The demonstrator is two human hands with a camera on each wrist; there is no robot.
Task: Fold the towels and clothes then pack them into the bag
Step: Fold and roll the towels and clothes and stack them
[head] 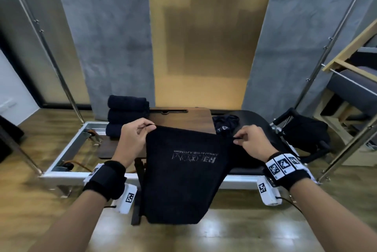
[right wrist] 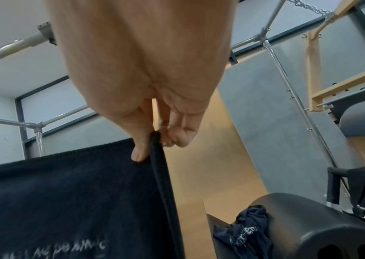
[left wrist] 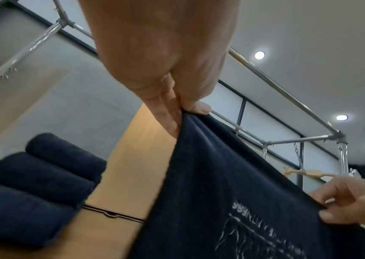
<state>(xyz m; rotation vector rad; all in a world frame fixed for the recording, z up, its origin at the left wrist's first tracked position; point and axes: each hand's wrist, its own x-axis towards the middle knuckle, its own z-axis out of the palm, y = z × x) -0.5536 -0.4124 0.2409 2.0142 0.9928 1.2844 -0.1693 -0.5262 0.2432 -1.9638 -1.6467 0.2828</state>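
A wooden board (head: 183,118) lay on a metal frame (head: 67,145) before grey and tan wall panels. Above it hung a dark towel (head: 183,174), its top corners pinched by the left hand (head: 133,137) and right hand (head: 254,142). 3 folded towels (head: 127,115) were stacked at the left; a crumpled garment (head: 224,124) and a black bag (head: 304,134) lay to the right.

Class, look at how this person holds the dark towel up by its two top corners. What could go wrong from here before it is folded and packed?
1. Left hand and right hand only pinch the towel by its corners; either grip could slip.
2. Its lower edge hangs past the frame, near the floor, and might drag.
3. The crumpled garment lies close and could get swept aside.
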